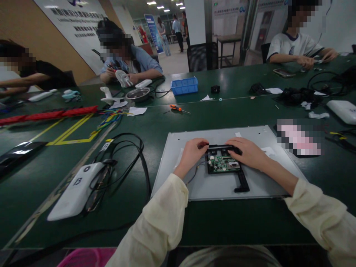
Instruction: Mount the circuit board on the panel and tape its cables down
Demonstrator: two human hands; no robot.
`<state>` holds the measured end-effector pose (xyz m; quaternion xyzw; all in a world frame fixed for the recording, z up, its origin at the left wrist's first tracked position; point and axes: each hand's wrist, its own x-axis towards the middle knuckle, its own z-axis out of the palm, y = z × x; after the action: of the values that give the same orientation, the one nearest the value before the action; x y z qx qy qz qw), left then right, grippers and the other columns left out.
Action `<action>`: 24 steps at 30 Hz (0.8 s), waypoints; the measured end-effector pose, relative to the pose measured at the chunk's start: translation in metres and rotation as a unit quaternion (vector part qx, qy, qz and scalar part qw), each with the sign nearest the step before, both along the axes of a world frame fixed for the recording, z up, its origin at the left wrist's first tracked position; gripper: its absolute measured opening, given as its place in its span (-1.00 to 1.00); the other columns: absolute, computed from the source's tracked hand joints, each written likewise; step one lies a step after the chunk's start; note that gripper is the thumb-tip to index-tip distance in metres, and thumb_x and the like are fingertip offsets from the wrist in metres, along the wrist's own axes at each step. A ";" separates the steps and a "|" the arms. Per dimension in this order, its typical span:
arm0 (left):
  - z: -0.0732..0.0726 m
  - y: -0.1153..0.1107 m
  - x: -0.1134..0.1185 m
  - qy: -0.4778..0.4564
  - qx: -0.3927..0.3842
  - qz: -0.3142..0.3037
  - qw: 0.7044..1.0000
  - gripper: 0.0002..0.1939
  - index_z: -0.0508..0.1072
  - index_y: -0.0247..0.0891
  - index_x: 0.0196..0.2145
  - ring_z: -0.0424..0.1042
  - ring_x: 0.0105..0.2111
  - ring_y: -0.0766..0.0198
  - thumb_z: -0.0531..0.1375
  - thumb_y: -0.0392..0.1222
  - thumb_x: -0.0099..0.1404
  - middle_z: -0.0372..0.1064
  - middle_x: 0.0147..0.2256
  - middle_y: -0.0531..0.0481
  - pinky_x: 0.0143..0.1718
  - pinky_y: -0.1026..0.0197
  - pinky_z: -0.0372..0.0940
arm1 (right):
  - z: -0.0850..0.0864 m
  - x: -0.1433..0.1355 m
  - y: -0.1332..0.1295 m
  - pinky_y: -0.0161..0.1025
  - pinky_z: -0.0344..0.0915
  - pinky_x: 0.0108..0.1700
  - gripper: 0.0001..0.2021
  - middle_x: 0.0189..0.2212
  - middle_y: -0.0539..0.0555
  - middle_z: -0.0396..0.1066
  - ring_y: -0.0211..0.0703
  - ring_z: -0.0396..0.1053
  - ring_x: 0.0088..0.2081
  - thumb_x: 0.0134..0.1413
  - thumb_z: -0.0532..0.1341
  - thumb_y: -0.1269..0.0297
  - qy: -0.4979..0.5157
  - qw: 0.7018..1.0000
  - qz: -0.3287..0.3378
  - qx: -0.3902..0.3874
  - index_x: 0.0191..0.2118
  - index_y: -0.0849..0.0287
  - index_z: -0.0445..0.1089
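On a grey flat panel (172,167) in front of me lies a green circuit board (222,164) in a black plastic frame (242,182). A black bar (219,147) runs along the board's far edge. My left hand (194,150) pinches the left end of this bar between thumb and fingers. Around the bar's right end my right hand (246,151) is closed, its thumb near the board. A thin cable (197,171) leads from the board's left side onto the panel. The fingertips partly cover the bar, so its full shape is hidden.
Left of the panel lies a white device (76,191) with coiled black cables (141,148). Beyond the panel are an orange-handled screwdriver (179,109), a blue basket (184,86) and a metal bowl (138,95). A pink phone-like object (299,139) sits right. Co-workers sit across the table.
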<state>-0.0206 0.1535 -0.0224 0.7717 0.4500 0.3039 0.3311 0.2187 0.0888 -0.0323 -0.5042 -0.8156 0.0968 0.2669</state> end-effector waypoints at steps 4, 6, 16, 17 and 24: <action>0.000 0.001 -0.001 -0.007 -0.008 -0.010 1.000 -0.87 0.51 -0.25 -0.30 0.48 -0.28 0.25 0.19 -0.32 0.17 0.51 -0.29 -0.03 -0.12 0.15 0.38 | 0.002 -0.001 -0.001 0.05 0.31 0.09 -0.72 -0.02 0.14 0.41 0.02 0.36 0.02 0.17 0.11 0.26 -0.006 1.000 0.000 0.002 -0.01 0.08 0.37; 0.000 0.001 -0.002 -0.015 -0.009 -0.019 1.000 -0.86 0.50 -0.26 -0.30 0.48 -0.28 0.25 0.18 -0.34 0.16 0.50 -0.29 -0.03 -0.12 0.15 0.38 | 0.003 -0.001 -0.001 0.06 0.32 0.08 -0.72 -0.02 0.15 0.42 0.02 0.36 0.02 0.17 0.11 0.26 -0.004 1.000 -0.001 0.002 -0.02 0.08 0.38; 0.000 0.002 -0.004 -0.007 0.005 -0.029 1.000 -0.86 0.51 -0.25 -0.28 0.48 -0.25 0.25 0.19 -0.34 0.18 0.50 -0.26 -0.05 -0.11 0.18 0.36 | 0.001 0.000 -0.001 0.05 0.32 0.09 -0.68 -0.02 0.15 0.43 0.02 0.38 0.02 0.16 0.11 0.27 -0.004 1.000 -0.002 0.009 0.03 0.08 0.38; -0.001 0.002 -0.004 -0.004 0.011 -0.030 0.999 -0.86 0.51 -0.26 -0.28 0.47 -0.25 0.25 0.19 -0.34 0.18 0.50 -0.26 -0.05 -0.11 0.18 0.36 | 0.001 0.000 -0.001 0.05 0.33 0.08 -0.67 -0.01 0.14 0.44 0.02 0.39 0.02 0.16 0.12 0.27 -0.004 1.000 0.000 0.010 0.04 0.07 0.38; -0.002 0.004 -0.004 0.013 0.025 -0.030 0.999 -0.86 0.51 -0.26 -0.29 0.47 -0.25 0.25 0.20 -0.35 0.18 0.50 -0.27 -0.03 -0.10 0.17 0.35 | -0.001 0.007 0.003 0.01 0.36 0.05 -0.64 -0.02 0.14 0.47 0.01 0.43 -0.02 0.21 0.07 0.27 -0.010 0.999 -0.030 0.023 0.10 0.10 0.36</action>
<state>-0.0246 0.1578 -0.0248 0.7968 0.4229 0.2951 0.3149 0.2258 0.0916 -0.0333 -0.5229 -0.8049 0.0654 0.2729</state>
